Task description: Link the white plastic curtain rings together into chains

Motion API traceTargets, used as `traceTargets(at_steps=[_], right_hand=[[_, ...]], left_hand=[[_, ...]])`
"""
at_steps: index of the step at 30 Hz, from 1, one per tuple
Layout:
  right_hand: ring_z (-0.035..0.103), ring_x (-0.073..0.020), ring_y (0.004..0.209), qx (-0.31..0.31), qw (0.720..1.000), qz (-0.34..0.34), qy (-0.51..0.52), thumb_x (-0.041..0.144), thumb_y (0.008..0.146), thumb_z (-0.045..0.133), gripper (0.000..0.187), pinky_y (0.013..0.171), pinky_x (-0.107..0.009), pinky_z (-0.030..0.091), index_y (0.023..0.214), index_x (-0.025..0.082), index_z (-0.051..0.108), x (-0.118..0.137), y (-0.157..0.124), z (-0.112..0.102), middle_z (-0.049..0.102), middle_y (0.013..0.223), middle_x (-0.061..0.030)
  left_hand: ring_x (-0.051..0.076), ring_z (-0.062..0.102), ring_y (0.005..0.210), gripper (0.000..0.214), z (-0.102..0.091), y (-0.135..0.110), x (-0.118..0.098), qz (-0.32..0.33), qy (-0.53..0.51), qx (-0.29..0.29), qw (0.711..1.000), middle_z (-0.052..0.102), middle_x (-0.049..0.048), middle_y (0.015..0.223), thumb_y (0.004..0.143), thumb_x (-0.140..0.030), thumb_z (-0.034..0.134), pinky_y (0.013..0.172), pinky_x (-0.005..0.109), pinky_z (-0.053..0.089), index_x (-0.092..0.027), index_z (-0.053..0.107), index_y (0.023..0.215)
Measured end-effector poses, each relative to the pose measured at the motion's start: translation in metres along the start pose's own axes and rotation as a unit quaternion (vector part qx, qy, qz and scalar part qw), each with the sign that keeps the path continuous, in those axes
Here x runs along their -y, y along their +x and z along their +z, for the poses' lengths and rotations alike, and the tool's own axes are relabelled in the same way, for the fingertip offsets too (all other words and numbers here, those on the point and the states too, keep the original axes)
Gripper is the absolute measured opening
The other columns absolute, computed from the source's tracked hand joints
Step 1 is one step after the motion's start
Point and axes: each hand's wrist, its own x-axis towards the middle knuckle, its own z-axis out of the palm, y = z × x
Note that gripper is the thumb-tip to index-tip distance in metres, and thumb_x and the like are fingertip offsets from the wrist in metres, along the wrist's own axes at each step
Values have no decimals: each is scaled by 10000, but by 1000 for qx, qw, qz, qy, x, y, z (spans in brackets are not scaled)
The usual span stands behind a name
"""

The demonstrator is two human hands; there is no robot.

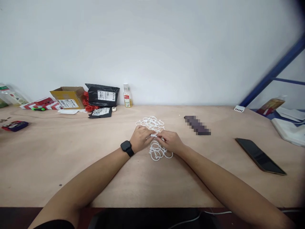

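Observation:
My left hand (pixel 141 138), with a black watch (pixel 126 146) on its wrist, and my right hand (pixel 171 142) meet at the middle of the table. Between their fingertips both pinch a white plastic ring (pixel 153 135) with a small clip-like part. Its exact shape is partly hidden by the fingers. Beyond the hands lies a loose pile of similar white rings (pixel 150 121). Nearer to me, just below the fingers, sits a second cluster of white rings (pixel 156 155), some overlapping one another.
A phone (pixel 260 156) lies at right, near a pixelated dark object (pixel 197 125). Along the wall stand a small bottle (pixel 127 96), black mailing bags (pixel 103 95) and an open cardboard box (pixel 68 98). A blue metal frame (pixel 271 76) rises at the right.

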Motion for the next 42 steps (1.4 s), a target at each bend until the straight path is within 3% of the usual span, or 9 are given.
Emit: traceTargets(at_steps=[7, 21, 28, 31, 35, 39, 42], right_hand=[[585, -121, 641, -7, 1000, 12, 6, 267, 912, 517, 156, 623, -235, 410, 874, 184, 644, -4, -2, 1, 684, 768, -30], [564, -131, 633, 19, 999, -28, -15, 306, 934, 490, 212, 612, -245, 384, 822, 186, 626, 0, -2, 5, 656, 710, -31], [584, -143, 662, 35, 999, -30, -13, 313, 925, 494, 221, 622, -251, 392, 797, 184, 620, 2, -3, 4, 659, 720, -39], [622, -148, 720, 24, 999, 10, 20, 315, 938, 478, 218, 666, -252, 428, 897, 187, 649, -4, -3, -2, 692, 794, -44], [650, -171, 917, 10, 992, 121, 17, 272, 954, 442, 235, 806, -279, 464, 1024, 209, 658, -25, -6, -5, 714, 999, -49], [632, -192, 981, 61, 979, 189, -38, 293, 946, 465, 254, 817, -304, 465, 1113, 235, 647, -45, -9, -1, 690, 1095, -53], [626, -173, 917, 107, 974, 195, -51, 352, 950, 465, 255, 747, -269, 446, 1067, 258, 671, -50, -10, 1, 681, 1008, -47]], left_hand=[[191, 594, 837, 247, -5, 1, -4, 27, -29, 25, 999, 686, 66, 851, 853, -247, 514, 823, 367, 414, -185, 657, 1045], [183, 571, 747, 227, 0, 0, 1, 60, -71, -21, 995, 668, 47, 740, 753, -110, 474, 731, 335, 468, -170, 655, 875], [173, 569, 735, 255, -2, 1, 2, 77, -88, -11, 993, 680, 47, 770, 764, -94, 443, 734, 338, 483, -173, 654, 883], [178, 600, 779, 299, -3, 1, 0, 72, -86, -16, 994, 696, 55, 834, 771, -89, 449, 759, 349, 499, -171, 654, 973], [185, 631, 956, 288, -6, 2, -3, 85, -117, 0, 989, 691, 86, 1057, 798, -129, 475, 846, 343, 515, -180, 651, 1021], [178, 657, 873, 250, -7, 1, -6, 96, -137, 75, 983, 712, 80, 957, 857, -290, 508, 800, 325, 526, -192, 648, 1039], [180, 662, 826, 264, -8, 0, -6, 74, -122, 80, 986, 719, 74, 894, 889, -356, 500, 781, 324, 515, -183, 654, 1016]])
